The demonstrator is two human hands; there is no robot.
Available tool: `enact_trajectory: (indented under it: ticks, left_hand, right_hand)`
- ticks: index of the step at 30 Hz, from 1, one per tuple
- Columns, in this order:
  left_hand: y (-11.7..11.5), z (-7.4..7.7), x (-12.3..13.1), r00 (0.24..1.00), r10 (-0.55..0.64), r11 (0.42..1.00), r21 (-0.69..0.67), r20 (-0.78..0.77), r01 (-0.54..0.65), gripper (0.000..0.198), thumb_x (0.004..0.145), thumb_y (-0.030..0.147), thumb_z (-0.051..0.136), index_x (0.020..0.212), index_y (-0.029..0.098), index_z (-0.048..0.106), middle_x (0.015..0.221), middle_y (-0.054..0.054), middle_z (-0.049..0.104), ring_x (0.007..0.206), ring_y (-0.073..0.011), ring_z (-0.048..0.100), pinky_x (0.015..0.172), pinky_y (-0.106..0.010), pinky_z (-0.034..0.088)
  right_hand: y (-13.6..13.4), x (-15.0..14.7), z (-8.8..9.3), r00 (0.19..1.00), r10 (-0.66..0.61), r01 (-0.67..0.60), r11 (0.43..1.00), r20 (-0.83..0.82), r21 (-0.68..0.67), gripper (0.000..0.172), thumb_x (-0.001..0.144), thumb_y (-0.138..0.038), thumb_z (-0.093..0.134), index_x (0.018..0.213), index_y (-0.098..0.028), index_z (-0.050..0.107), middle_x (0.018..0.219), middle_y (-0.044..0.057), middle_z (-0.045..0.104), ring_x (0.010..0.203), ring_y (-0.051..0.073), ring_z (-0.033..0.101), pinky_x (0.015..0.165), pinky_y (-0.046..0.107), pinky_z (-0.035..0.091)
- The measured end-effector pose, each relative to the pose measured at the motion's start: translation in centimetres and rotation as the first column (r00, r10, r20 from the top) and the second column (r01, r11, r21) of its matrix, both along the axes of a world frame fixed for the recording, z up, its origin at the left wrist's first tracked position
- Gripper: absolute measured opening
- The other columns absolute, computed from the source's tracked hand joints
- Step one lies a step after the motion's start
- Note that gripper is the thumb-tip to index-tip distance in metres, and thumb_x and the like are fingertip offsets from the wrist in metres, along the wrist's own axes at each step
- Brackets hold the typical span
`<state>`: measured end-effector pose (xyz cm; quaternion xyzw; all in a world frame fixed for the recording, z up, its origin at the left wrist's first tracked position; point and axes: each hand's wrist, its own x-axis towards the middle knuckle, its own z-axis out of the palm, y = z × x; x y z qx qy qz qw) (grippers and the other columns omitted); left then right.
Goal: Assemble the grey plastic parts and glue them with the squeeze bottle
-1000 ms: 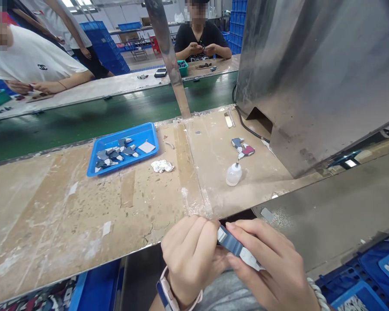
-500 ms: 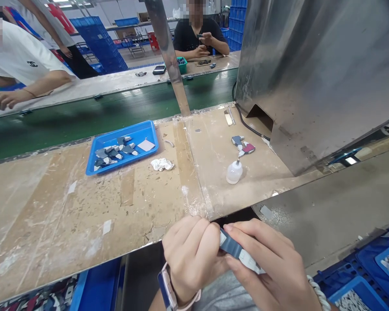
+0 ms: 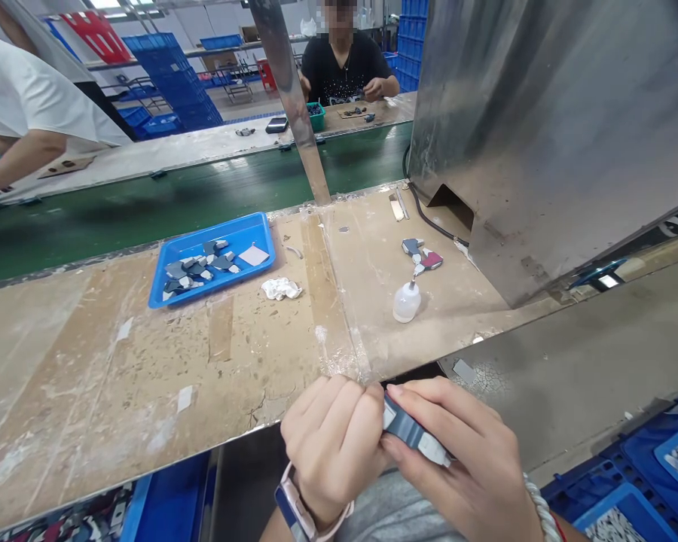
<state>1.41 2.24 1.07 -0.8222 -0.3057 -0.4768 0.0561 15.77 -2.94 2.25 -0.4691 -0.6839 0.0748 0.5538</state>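
Note:
Near the table's front edge, both hands meet on a small dark blue-grey and white plastic part (image 3: 410, 430). My left hand (image 3: 336, 436), with a watch on its wrist, is curled tight over the part's left end, hiding it. My right hand (image 3: 463, 452) pinches the part between thumb and fingers, and its white end shows below them. Beyond the hands stands a translucent dropper bottle (image 3: 407, 301) with a thin nozzle. Right behind it lie a blue-grey and white part (image 3: 412, 247) and a dark red one (image 3: 431, 260).
A blue tray (image 3: 157, 293) holds several similar parts and a pinkish square. Crumpled white tissue (image 3: 281, 288) lies beside it. A metal housing (image 3: 542, 150) rises at right. Behind runs a green conveyor belt (image 3: 220, 184), with co-workers seated beyond. Blue bins (image 3: 615, 504) of parts sit below right.
My hands keep their hold on the part, with only a slight shift. Across the belt, the co-worker in black has lowered their hands, and the one in white has leaned left.

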Motion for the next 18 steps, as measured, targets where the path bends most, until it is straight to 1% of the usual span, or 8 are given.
enact_trajectory:
  ticks: [5,8,11,13,15,16,17,18]
  left_hand:
    - [-0.1,0.4,0.5,0.999,0.029,0.999,-0.041,-0.035,-0.031,0.020,0.097,0.014,0.046,0.083,0.014,0.060,0.060,-0.002,0.052,0.055,-0.0156,0.046,0.054,-0.030,0.032]
    - [-0.4,0.0,0.4,0.995,0.049,0.996,-0.069,-0.086,-0.055,0.021,0.092,0.007,0.048,0.076,0.016,0.057,0.057,-0.001,0.050,0.053,-0.0156,0.041,0.054,-0.031,0.029]
    - [-1.2,-0.9,-0.1,0.979,0.142,0.980,-0.115,-0.149,-0.160,0.026,0.086,0.001,0.046,0.068,0.019,0.052,0.055,0.000,0.047,0.052,-0.0158,0.038,0.054,-0.032,0.027]
    - [-2.1,-1.8,-0.8,0.951,0.231,0.952,-0.153,-0.208,-0.264,0.028,0.086,0.004,0.044,0.065,0.020,0.047,0.055,0.000,0.047,0.052,-0.0162,0.039,0.054,-0.033,0.027]
    - [-3.3,-3.0,-1.9,0.908,0.315,0.907,-0.193,-0.275,-0.374,0.027,0.089,0.011,0.043,0.064,0.021,0.045,0.056,-0.001,0.050,0.052,-0.0159,0.043,0.053,-0.033,0.029]
    - [-3.9,-3.7,-2.7,0.882,0.357,0.876,-0.219,-0.306,-0.430,0.027,0.090,0.017,0.045,0.064,0.021,0.045,0.056,0.000,0.051,0.052,-0.0153,0.046,0.053,-0.033,0.030]
    - [-4.5,-4.4,-3.8,0.854,0.402,0.836,-0.247,-0.332,-0.490,0.028,0.091,0.025,0.048,0.063,0.021,0.045,0.056,0.001,0.052,0.052,-0.0144,0.047,0.052,-0.032,0.031]
    - [-5.2,-5.1,-5.2,0.820,0.453,0.785,-0.280,-0.349,-0.553,0.032,0.091,0.035,0.052,0.062,0.021,0.045,0.055,0.002,0.052,0.051,-0.0132,0.048,0.051,-0.031,0.031]
  right_hand:
    - [0.1,0.1,0.0,1.000,-0.020,0.020,0.999,-0.017,-0.042,0.014,0.089,-0.017,0.067,0.098,-0.008,0.071,0.086,0.011,0.073,0.076,0.015,0.071,0.071,0.023,0.061]
    - [0.6,0.1,-0.4,0.998,-0.024,0.028,0.997,0.054,-0.070,0.011,0.092,-0.020,0.063,0.093,-0.011,0.070,0.079,0.008,0.072,0.069,0.016,0.070,0.063,0.025,0.060]
    - [1.3,-0.4,-1.9,0.991,0.032,-0.028,0.999,0.130,-0.035,0.011,0.095,-0.019,0.058,0.092,-0.013,0.067,0.073,0.006,0.070,0.062,0.017,0.067,0.056,0.028,0.057]
    - [1.6,-1.1,-3.4,0.985,0.121,-0.117,0.992,0.124,-0.042,0.011,0.097,-0.020,0.057,0.092,-0.014,0.065,0.072,0.005,0.069,0.060,0.017,0.067,0.056,0.028,0.057]
    - [1.9,-1.8,-5.1,0.959,0.270,-0.257,0.958,0.092,-0.129,0.014,0.098,-0.025,0.056,0.093,-0.016,0.064,0.073,0.004,0.069,0.063,0.017,0.069,0.058,0.027,0.058]
    - [2.0,-2.2,-6.1,0.932,0.354,-0.334,0.923,0.081,-0.191,0.016,0.099,-0.029,0.056,0.093,-0.017,0.065,0.075,0.005,0.070,0.065,0.018,0.071,0.059,0.026,0.059]
    - [2.1,-2.5,-7.0,0.890,0.450,-0.417,0.870,0.077,-0.262,0.018,0.099,-0.032,0.056,0.096,-0.018,0.067,0.081,0.005,0.072,0.069,0.018,0.073,0.061,0.025,0.061]
    - [2.3,-2.7,-7.8,0.836,0.543,-0.489,0.802,0.076,-0.344,0.019,0.098,-0.034,0.058,0.103,-0.019,0.068,0.088,0.006,0.074,0.072,0.018,0.075,0.063,0.023,0.062]
